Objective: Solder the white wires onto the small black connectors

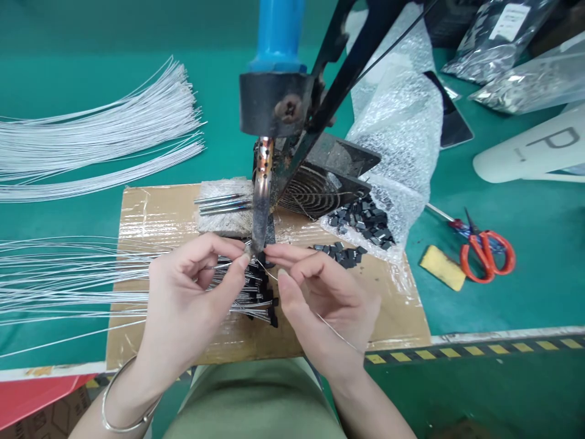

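Electronics assembly workshop: green bench mat [68,85], clamped soldering iron [262,201] over a taped cardboard pad [155,213]; wire bundles [91,128] left of the iron, black components [361,221] and scissors [484,250] to its right.

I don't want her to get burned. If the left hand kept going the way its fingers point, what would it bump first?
Probably the soldering iron tip: the left hand points up and right, its fingertips almost at it. Depth is unclear.

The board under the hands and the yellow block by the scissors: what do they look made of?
The board looks like brown corrugated cardboard wrapped in clear tape or film; glossy wrinkles catch the light. The yellow block looks like sponge or foam: matte, porous, with soft, uneven edges. The scissors beside it have glossy orange-red handles, probably plastic.
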`<state>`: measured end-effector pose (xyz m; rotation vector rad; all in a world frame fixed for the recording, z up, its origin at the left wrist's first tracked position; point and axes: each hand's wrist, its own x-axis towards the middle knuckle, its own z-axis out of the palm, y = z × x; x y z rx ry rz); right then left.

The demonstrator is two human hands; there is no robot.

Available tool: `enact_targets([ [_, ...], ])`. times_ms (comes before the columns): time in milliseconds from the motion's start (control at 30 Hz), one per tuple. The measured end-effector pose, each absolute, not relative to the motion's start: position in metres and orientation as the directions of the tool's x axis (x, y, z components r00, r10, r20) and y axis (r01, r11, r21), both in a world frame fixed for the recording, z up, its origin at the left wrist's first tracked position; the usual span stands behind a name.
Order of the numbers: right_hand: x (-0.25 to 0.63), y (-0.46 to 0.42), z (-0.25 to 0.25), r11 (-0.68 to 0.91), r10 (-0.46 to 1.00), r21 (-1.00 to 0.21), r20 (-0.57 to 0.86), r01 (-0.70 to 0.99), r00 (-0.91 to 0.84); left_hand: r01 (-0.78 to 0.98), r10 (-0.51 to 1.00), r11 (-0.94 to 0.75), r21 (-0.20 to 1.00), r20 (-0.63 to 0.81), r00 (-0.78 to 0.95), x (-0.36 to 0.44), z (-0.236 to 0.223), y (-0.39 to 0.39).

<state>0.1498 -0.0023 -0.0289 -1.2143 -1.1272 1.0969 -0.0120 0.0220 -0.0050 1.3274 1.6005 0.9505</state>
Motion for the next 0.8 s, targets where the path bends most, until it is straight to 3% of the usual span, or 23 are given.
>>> enact_targets([
  [300, 0.1465, -0.0041, -0.0291, 0.113, 0.982, -0.991, 0.121, 0.067, 0.142, 0.349, 0.991, 0.129, 0.928, -0.106, -0.085, -0.0092, -0.0026, 0.0226],
  [800, 0.1468, -0.0034, -0.028, 0.119, 0.983, -0.989, 0.13, 0.086, 0.13, 0.339, 0.986, 0.155, 0.928, -0.125, -0.109, -0.0093, -0.0025, 0.0214],
])
